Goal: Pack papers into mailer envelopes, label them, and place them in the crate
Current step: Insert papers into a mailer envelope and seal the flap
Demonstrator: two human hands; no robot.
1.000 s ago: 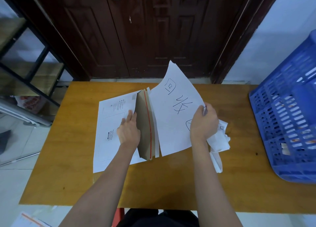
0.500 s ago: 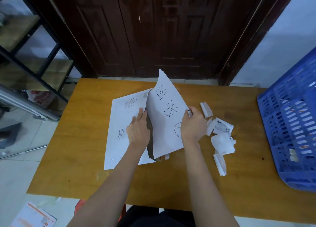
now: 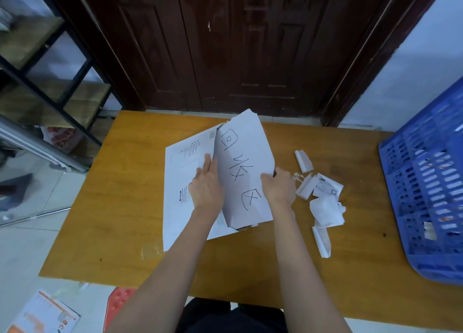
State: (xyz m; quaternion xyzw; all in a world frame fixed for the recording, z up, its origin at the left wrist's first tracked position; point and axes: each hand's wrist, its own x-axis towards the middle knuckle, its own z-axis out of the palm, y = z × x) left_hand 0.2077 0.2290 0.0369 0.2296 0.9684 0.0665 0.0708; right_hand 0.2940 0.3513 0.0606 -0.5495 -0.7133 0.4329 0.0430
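While our left hand (image 3: pixel 206 187) lies flat with straight fingers on the white envelope (image 3: pixel 180 182) at the bench (image 3: pixel 120 207) centre, our right hand (image 3: pixel 278 188) pinches the handwritten paper (image 3: pixel 244 169) at its 3 o'clock edge. Paper scraps (image 3: pixel 323 202) lie at 3 o'clock of the paper, with the blue crate (image 3: pixel 426 194) beyond them.

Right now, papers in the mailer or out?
Partly in: the papers enter the mailer mouth, mostly showing; right hand grips them.
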